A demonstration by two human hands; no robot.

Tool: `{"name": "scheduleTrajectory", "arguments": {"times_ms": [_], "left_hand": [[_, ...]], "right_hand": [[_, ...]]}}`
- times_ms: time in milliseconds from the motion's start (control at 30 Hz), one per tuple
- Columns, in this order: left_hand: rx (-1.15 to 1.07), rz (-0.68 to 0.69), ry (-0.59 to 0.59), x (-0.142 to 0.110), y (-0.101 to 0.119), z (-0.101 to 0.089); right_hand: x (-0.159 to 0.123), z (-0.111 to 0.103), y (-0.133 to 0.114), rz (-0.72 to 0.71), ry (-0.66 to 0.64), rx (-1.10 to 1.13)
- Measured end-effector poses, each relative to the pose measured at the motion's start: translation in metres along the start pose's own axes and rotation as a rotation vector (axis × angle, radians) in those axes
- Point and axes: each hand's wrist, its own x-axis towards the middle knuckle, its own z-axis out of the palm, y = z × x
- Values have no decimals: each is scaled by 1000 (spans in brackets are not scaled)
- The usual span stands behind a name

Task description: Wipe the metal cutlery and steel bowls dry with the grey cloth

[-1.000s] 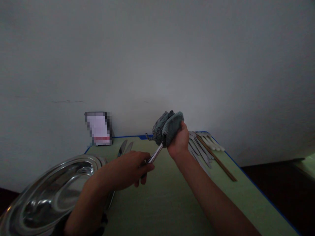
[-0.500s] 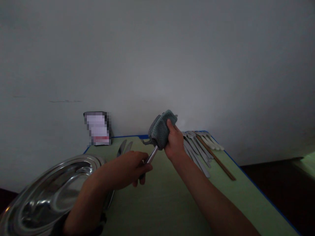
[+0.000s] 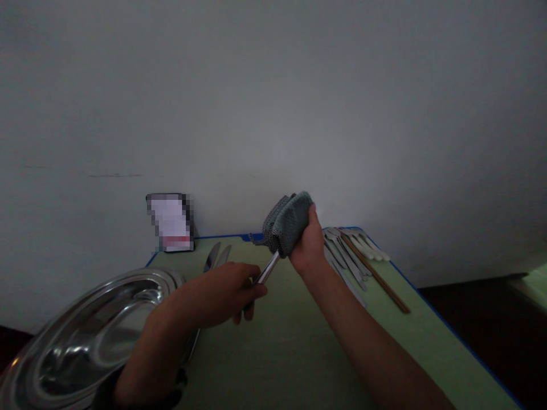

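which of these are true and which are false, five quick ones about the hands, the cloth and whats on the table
1. The left hand grips a shiny metal utensil. True.
2. The right hand is empty. False: it holds a grey-green cloth, which covers the utensil's far part.
3. Two brown sticks lie on the green table. True.
4. The phone-like device lies flat. False: the device stands propped up near the wall.
5. The large metal dish is at the right of the view. False: the dish is at the left.
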Motion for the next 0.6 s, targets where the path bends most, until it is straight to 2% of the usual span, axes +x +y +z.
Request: {"name": "scheduleTrajectory", "arguments": {"times_ms": [133,200,300,433,600], "left_hand": [[29,-6,-27,-1,1,-2],[53,5,-16,0,3,-2],[96,29,34,2,4,0],[135,49,127,5,1,1],[153,44,202,6,-4,-3]], "right_hand": [[10,-4,-17,-142,191,-57],[13,-6,-20,-217,240,-80],[7,-5,-12,-253,212,-120],[-11,-2,17,-152,120,-174],[-24,-2,42,-60,99,-232]]}}
